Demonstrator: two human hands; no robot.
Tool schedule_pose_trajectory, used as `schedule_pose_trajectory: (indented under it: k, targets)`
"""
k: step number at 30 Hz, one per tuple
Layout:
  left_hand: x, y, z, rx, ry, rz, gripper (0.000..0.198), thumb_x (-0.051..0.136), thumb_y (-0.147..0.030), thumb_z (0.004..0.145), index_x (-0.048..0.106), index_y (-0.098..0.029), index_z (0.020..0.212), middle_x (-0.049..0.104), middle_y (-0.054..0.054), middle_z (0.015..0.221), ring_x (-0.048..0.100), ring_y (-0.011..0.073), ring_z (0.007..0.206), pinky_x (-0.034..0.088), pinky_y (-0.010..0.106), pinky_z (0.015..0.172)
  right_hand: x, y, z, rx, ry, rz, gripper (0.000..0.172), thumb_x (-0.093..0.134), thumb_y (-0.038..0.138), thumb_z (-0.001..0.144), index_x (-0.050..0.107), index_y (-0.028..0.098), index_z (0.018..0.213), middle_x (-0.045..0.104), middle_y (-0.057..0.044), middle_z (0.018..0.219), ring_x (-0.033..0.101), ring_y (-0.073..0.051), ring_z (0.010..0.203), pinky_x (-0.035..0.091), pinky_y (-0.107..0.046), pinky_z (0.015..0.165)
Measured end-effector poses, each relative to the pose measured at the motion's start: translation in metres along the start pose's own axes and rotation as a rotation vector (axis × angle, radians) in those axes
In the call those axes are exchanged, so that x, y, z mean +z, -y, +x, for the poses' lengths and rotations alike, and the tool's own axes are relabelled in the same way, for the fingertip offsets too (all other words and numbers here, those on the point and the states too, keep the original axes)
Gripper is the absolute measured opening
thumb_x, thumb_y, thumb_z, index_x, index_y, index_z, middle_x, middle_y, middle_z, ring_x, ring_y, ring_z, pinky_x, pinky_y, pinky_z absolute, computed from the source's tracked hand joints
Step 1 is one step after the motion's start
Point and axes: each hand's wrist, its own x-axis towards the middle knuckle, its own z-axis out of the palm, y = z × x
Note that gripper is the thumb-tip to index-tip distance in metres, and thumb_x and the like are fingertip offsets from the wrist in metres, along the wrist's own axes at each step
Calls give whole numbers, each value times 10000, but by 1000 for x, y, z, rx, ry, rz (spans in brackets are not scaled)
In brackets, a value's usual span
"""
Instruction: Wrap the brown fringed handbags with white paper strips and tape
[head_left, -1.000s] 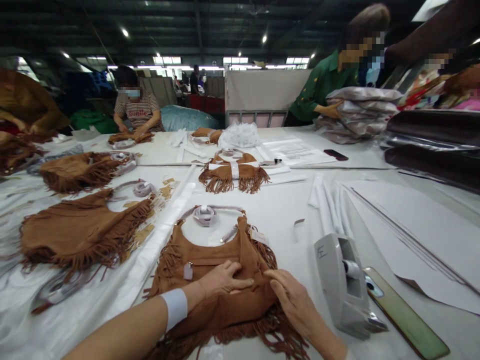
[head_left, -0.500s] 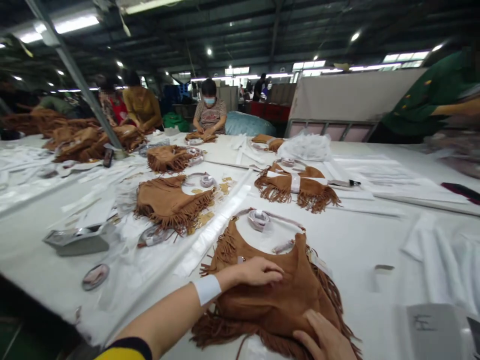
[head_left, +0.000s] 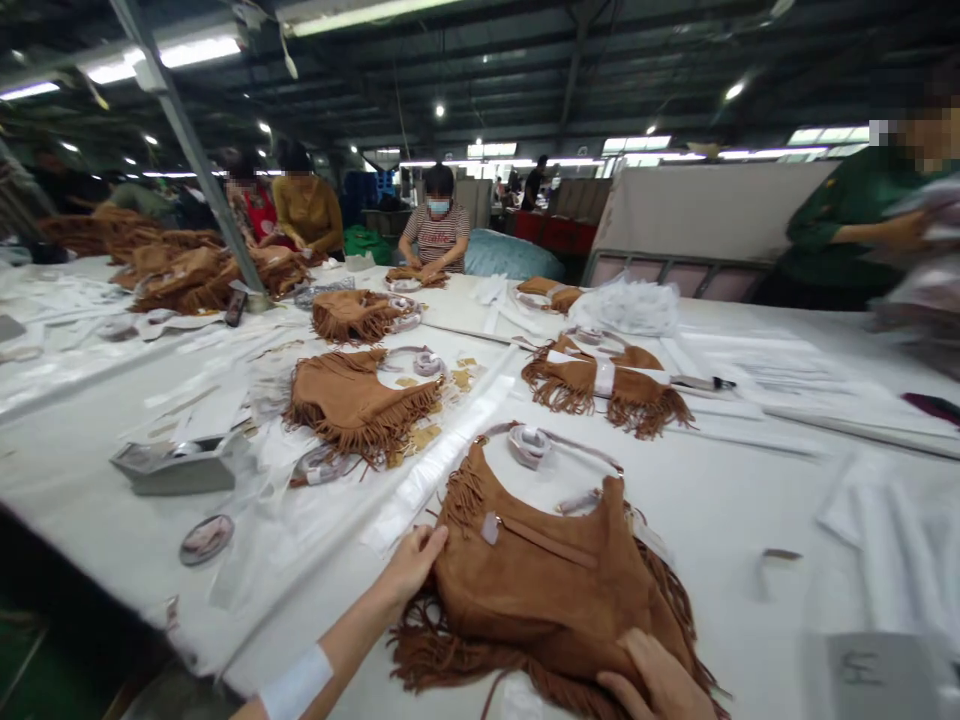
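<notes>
A: Your left grip [head_left: 412,565] is closed on the left edge of a tan suede bag [head_left: 547,590], thumb on top, just beside the side fringe.

B: Your right grip [head_left: 660,685] lies on the bag's lower right corner. The frame cuts it off, so I cannot tell how far open it is.

A: The bag lies flat on the white bench [head_left: 720,500], directly in front of you.

B: On writing: the pale tag [head_left: 491,528] at the zip's end is too small to read, and the mark on the grey box [head_left: 874,670] at your right is blurred.

A: The bag is curved, with fringe down its sides and bottom, and its strap [head_left: 529,443] is wrapped in white paper.
</notes>
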Motion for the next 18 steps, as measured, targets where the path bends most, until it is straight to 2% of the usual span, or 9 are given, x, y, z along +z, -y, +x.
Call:
schedule_pose_trajectory:
  k: [2, 3, 4, 6, 8, 10, 14, 18]
  targets:
    - [5, 2, 3, 42, -29, 20, 630, 524, -781, 704, 592, -162, 801, 641, 50, 801, 598, 228, 821, 479, 346, 769, -11, 10, -4, 36, -6, 32, 389, 519, 602, 875, 647, 236, 905, 707, -71, 900, 672, -234, 853, 558, -332, 755]
    - [6, 4, 6, 53, -42, 34, 616, 531, -771, 703, 594, -165, 796, 644, 55, 812, 596, 249, 860, 473, 369, 810, -18, 12, -7, 101, -25, 56, 424, 473, 610, 895, 651, 228, 941, 707, -76, 942, 666, -229, 885, 548, -330, 786]
    - [6, 6, 9, 56, -52, 51, 607, 533, -763, 705, 598, -166, 796, 647, 61, 814, 594, 268, 885, 467, 392, 835, -26, 13, -9, 214, -70, 59, 461, 418, 614, 916, 653, 220, 959, 707, -79, 955, 662, -224, 886, 537, -325, 790]
    - [5, 11, 14, 55, -61, 72, 600, 535, -752, 716, 609, -164, 813, 658, 70, 822, 594, 294, 917, 463, 427, 868, -40, 10, -13, 517, -155, 4, 557, 299, 620, 944, 659, 202, 861, 705, -78, 832, 653, -220, 775, 509, -314, 707]
    - [4, 16, 17, 37, -62, 46, 604, 532, -744, 737, 620, -159, 857, 674, 79, 858, 603, 299, 939, 470, 440, 890, -50, 5, -15, 740, -117, -75, 635, 249, 647, 936, 606, 208, 649, 649, -65, 623, 604, -215, 618, 441, -314, 598]
    - [5, 17, 18, -10, -46, -48, 609, 522, -734, 767, 629, -157, 931, 689, 93, 928, 618, 289, 951, 485, 434, 902, -53, 2, -13, 782, 27, -107, 656, 272, 684, 911, 520, 221, 517, 590, -57, 518, 563, -209, 549, 379, -319, 563]
    - [14, 13, 19, -59, -20, -235, 583, 467, -699, 838, 630, -188, 1066, 686, 108, 1071, 638, 256, 980, 514, 395, 895, -44, 3, 3, 750, 187, -120, 567, 417, 669, 867, 554, 215, 555, 631, -70, 575, 577, -217, 560, 348, -312, 550]
    - [19, 12, 24, 77, -142, -54, 640, 369, -733, 855, 650, -169, 966, 700, 100, 905, 649, 254, 841, 538, 372, 768, -34, -3, 7, 708, 234, -74, 468, 436, 566, 874, 619, 202, 644, 682, -91, 678, 630, -234, 651, 393, -303, 586]
